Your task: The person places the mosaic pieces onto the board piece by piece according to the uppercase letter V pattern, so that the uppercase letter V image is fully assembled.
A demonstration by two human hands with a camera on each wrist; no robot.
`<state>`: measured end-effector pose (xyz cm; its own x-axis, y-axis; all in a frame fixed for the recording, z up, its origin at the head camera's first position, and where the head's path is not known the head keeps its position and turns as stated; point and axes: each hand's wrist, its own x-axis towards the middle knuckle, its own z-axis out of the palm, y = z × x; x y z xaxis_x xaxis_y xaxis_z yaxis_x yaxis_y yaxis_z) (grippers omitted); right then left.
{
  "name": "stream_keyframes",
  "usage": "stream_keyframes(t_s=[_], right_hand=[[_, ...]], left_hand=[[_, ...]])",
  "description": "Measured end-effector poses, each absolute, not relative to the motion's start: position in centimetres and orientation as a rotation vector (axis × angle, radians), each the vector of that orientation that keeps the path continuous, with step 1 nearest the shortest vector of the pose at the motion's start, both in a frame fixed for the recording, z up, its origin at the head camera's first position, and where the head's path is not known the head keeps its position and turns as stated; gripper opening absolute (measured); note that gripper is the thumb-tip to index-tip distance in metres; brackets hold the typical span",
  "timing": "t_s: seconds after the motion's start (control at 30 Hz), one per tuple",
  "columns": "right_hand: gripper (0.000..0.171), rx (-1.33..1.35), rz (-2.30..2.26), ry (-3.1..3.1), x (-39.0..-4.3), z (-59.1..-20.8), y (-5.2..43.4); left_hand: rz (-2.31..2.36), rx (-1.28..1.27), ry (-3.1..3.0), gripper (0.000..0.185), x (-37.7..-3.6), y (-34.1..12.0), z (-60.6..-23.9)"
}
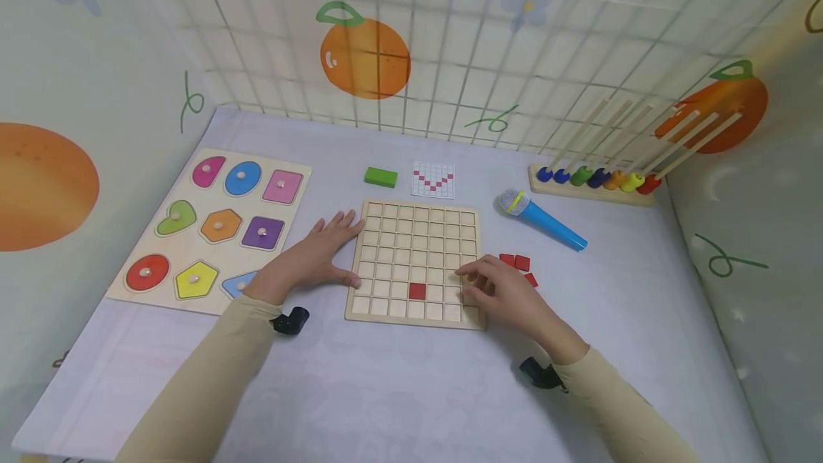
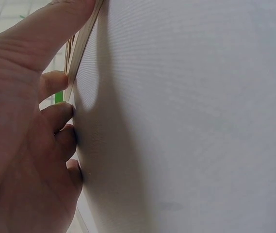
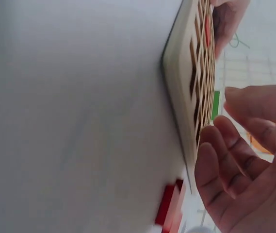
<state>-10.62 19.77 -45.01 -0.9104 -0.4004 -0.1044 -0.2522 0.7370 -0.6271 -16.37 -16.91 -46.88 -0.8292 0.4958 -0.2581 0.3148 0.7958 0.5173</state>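
Two hands: your left hand [image 1: 318,252] flat beside grid board [image 1: 386,216], right hand [image 1: 498,291] loosely curled over it, empty. Red tiles [image 1: 519,264], mic [image 1: 540,218] nearby; head cam only shows mic.

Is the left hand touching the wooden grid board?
Touching. In the head view the left hand lies flat on the table with its thumb and fingertips against the left edge of the grid board; no gap shows there.

Grid board [image 1: 414,259] at the centre of the surface [image 1: 398,391], one tile [image 1: 417,291] in a cell of its second row from the front. Left of it, the shape puzzle [image 1: 215,227]; behind it, a block [image 1: 380,176] and pattern card [image 1: 433,179]. Right: loose tiles [image 1: 518,265], a toy microphone [image 1: 539,218], and behind, a bead rack [image 1: 594,181].
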Motion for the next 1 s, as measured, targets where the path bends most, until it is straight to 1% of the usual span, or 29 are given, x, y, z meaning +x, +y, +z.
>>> stream_keyframes(t_s=[0.37, 0.6, 1.0], right_hand=[[0.03, -0.521, -0.845, 2.81, -10.6, -45.4, 23.1], [0.037, -0.455, -0.814, 2.818, -10.5, -45.6, 24.9], [0.039, -0.407, -0.736, 2.825, -10.4, -45.9, 25.9]], left_hand=[[0.657, 0.622, 2.594, 0.118, -16.4, -16.9, -46.9], [0.671, 0.617, 2.592, 0.117, -16.3, -16.9, -46.8], [0.666, 0.606, 2.589, 0.117, -16.4, -17.0, -47.2]])
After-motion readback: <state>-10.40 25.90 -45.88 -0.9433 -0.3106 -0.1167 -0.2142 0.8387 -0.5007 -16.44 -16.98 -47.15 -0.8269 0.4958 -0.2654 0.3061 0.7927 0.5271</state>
